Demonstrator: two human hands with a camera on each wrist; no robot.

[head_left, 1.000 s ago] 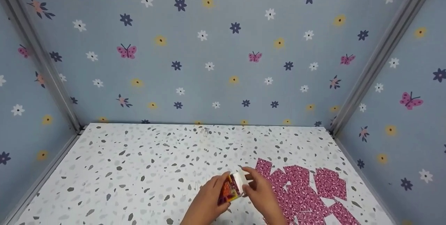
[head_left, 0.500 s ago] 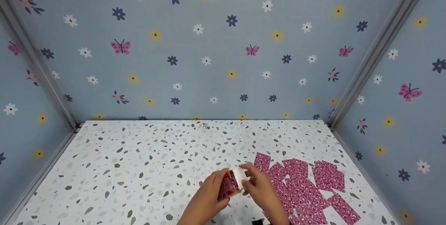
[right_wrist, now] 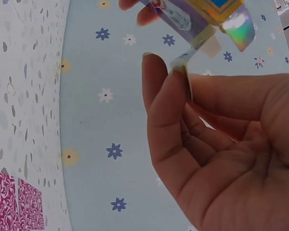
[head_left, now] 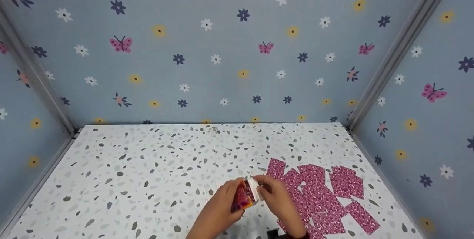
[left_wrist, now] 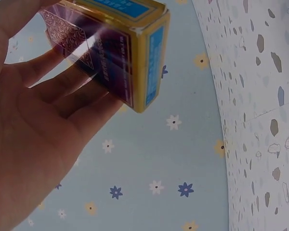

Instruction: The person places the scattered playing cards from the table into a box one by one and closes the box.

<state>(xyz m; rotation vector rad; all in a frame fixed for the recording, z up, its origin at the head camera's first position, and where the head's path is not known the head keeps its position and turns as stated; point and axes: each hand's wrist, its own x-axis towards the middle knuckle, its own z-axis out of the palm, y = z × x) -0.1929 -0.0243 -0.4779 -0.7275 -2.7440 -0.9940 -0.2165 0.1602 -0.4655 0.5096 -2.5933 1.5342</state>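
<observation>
My left hand (head_left: 218, 209) grips a small shiny playing card box (head_left: 242, 196), fingers along one broad face and thumb on the other side. In the left wrist view the box (left_wrist: 111, 53) shows a purple face with gold edges and blue end panels. At its open end a white flap (head_left: 254, 190) stands out, and my right hand (head_left: 276, 196) is at it. The right wrist view shows thumb and fingertips of the right hand (right_wrist: 207, 130) pinching the flap's tip (right_wrist: 180, 61). The inside of the box is mostly hidden.
Pink-patterned playing cards (head_left: 320, 198) lie spread and overlapping on the speckled white table (head_left: 148, 165), to the right of the hands. Blue flowered panels (head_left: 207, 54) wall the table at the back and both sides. A small black object (head_left: 273, 234) shows beside the right wrist.
The head view has tilted slightly down, so the table and cards sit higher in it. Both hands stay on the box and flap; the box's glossy face catches the light differently, from orange to pink.
</observation>
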